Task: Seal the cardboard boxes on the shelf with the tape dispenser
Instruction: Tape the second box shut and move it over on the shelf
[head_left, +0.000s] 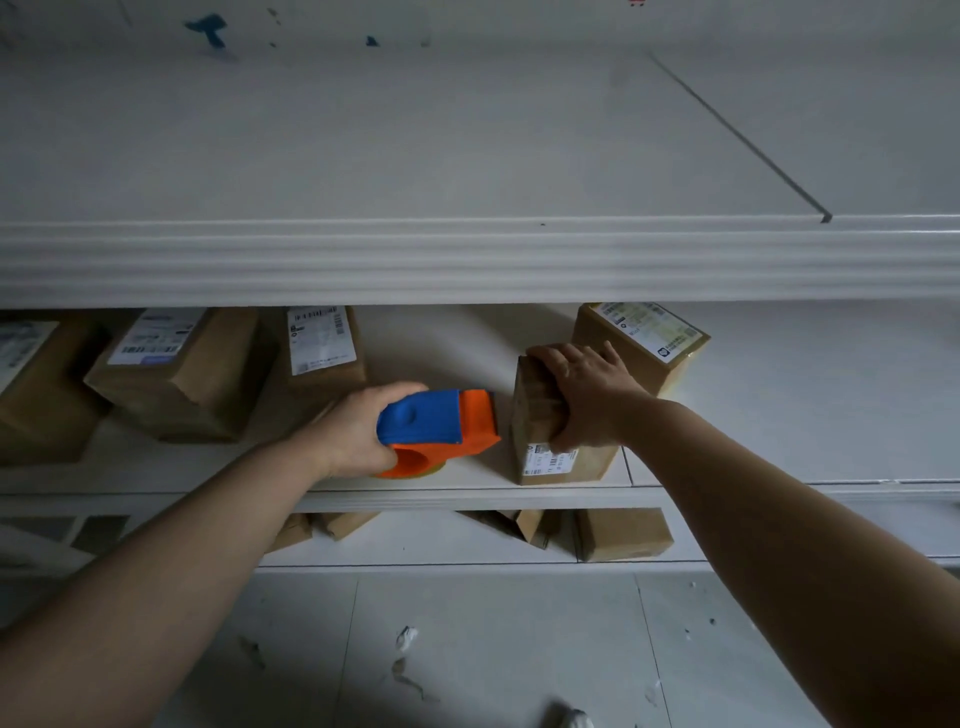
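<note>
Brown cardboard box (563, 465) stands near front edge of middle shelf (467, 493), label low on front face. Right hand (587, 395) grips its top, fingers over far edge, thumb down front. Left hand (358, 431) wrapped round blue handle of orange tape dispenser (441, 428), just left of box, not touching. Dispenser long axis left-right, mouth pointing at box. Box top mostly hidden by the hand; cannot tell whether any tape is on it.

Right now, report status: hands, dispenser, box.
Left hand grips tape dispenser. Right hand grips small box from above. Dispenser short of box, not touching. Labelled box close behind.
</note>
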